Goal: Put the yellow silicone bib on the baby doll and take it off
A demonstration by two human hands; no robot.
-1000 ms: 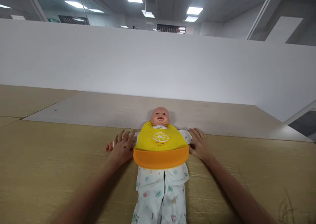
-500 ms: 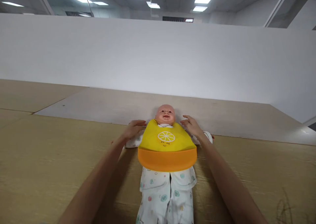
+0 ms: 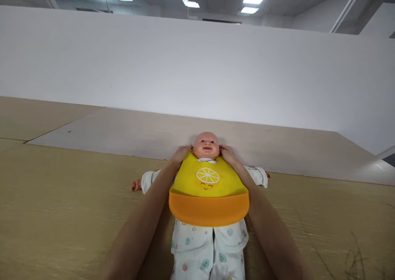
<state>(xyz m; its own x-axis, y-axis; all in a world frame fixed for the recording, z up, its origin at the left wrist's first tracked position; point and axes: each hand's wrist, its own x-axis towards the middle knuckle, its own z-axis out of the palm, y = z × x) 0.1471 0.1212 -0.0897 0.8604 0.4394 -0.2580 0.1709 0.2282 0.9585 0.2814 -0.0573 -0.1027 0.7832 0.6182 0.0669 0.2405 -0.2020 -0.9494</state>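
One yellow bib (image 3: 209,181) with orange pocket (image 3: 209,211) lies at lower centre of the frame, on the chest of a doll (image 3: 206,143); seemingly light, soft and bendable, best held near the neck. Left hand (image 3: 182,153) and right hand (image 3: 228,154) flank its top, fingertips hidden, so whether they pinch anything cannot be told.

Doll (image 3: 206,145) on the counter (image 3: 77,206), wall (image 3: 197,70) behind
Bib (image 3: 207,185) over its chest; left hand (image 3: 182,152) and right hand (image 3: 227,153) on opposite sides of its neck.
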